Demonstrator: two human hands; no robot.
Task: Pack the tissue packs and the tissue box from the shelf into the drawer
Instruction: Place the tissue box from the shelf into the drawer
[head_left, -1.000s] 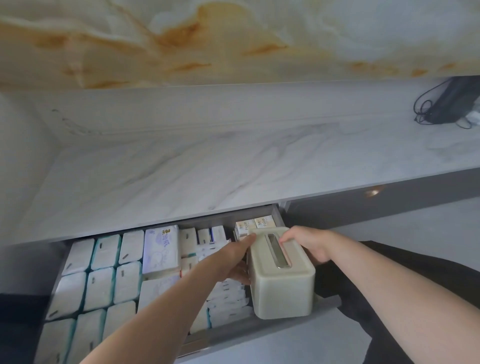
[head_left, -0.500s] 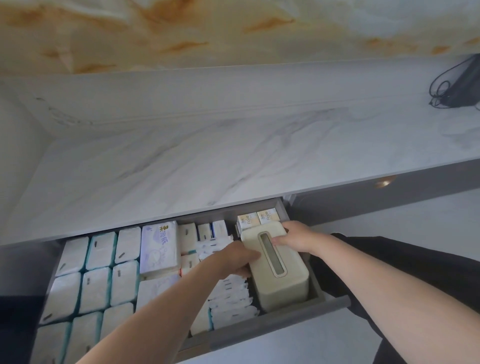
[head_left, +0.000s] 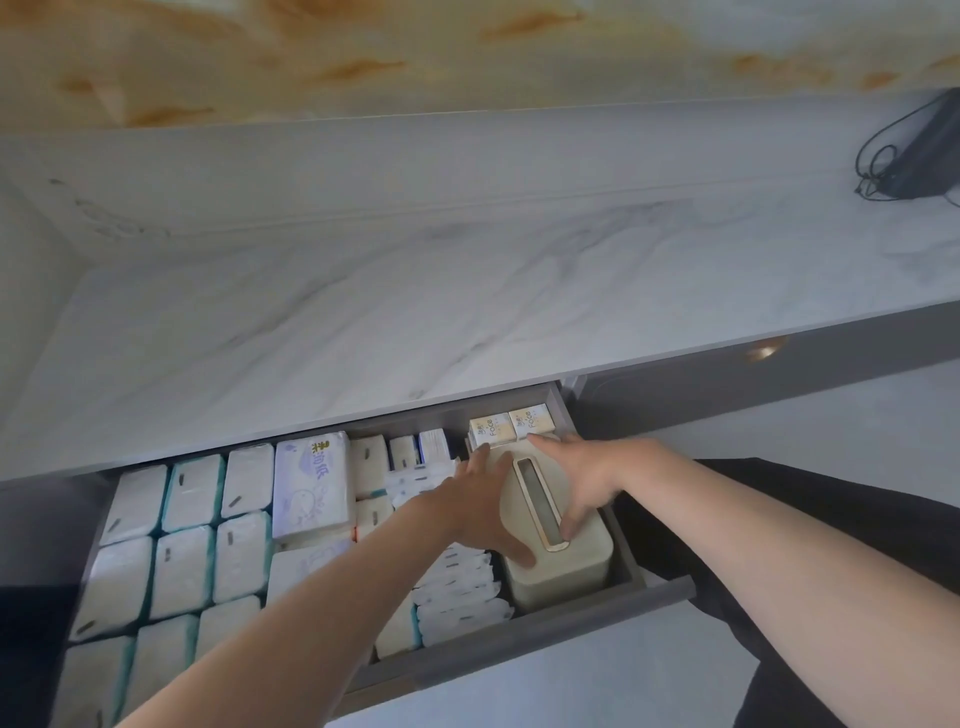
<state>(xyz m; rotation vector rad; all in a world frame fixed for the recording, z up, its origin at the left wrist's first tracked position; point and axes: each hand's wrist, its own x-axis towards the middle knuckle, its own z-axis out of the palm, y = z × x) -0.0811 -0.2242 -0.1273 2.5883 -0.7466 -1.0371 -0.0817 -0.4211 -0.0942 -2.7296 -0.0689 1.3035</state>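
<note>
The cream tissue box (head_left: 563, 569) with a slot in its lid lies in the right end of the open grey drawer (head_left: 524, 644). My left hand (head_left: 480, 504) lies flat on the box's left side, fingers straight. On the box's right side my right hand (head_left: 584, 475) rests with spread fingers, the thumb by the slot. White tissue packs (head_left: 187, 540) with teal edges fill the drawer's left part. A purple-printed pack (head_left: 311, 480) lies in the middle. Two small boxes marked "Face" (head_left: 511, 426) stand behind the tissue box.
A marble shelf (head_left: 415, 317) runs above the drawer. A black device with a coiled cable (head_left: 919, 156) sits at its far right. A shut drawer with a brass pull (head_left: 763, 351) is to the right. Thin white packs (head_left: 457, 587) are stacked beside the tissue box.
The tissue box has come down from above the drawer's edge and now lies inside. Both hands went from gripping its sides to lying flat on its top.
</note>
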